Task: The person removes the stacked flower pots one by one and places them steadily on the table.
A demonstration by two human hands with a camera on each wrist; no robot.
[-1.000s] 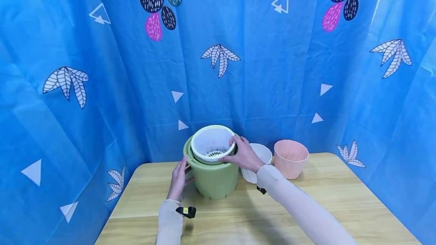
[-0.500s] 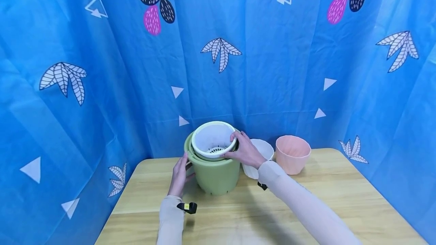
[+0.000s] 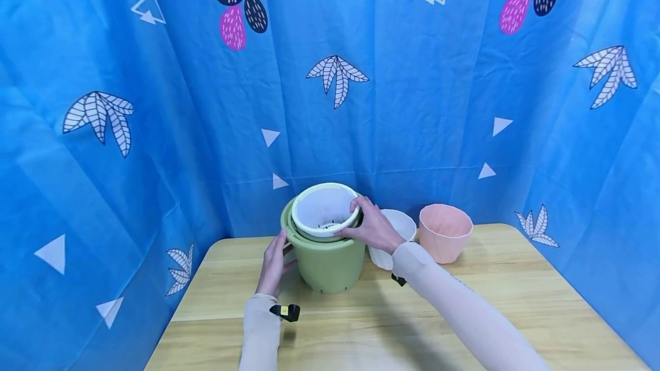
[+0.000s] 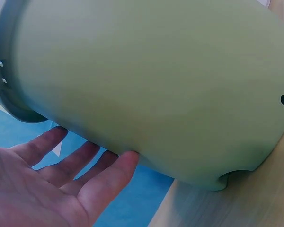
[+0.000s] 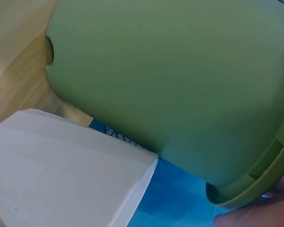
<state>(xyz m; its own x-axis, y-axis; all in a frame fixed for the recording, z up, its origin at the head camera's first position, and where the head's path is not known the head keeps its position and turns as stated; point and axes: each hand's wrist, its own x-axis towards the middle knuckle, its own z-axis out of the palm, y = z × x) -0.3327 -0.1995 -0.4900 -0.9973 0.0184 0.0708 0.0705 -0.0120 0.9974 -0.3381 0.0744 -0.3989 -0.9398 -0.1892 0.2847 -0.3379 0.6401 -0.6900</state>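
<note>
Left hand (image 3: 271,264), fingers spread, touches the side of a green flowerpot (image 3: 331,271) on the wooden table (image 3: 345,328); right hand (image 3: 375,229) pinches the rim of a white slotted-bottom pot (image 3: 321,208) nested inside it. To its right are a white faceted planter (image 3: 380,259), then a pink planter (image 3: 443,243).

From head height, farther back, the head view is looking forward and down across a wooden table (image 3: 330,334) to a blue curtain (image 3: 330,145), while the wrist views are facing a green pot (image 3: 331,268) closely from left and right, all three sharing it.
</note>
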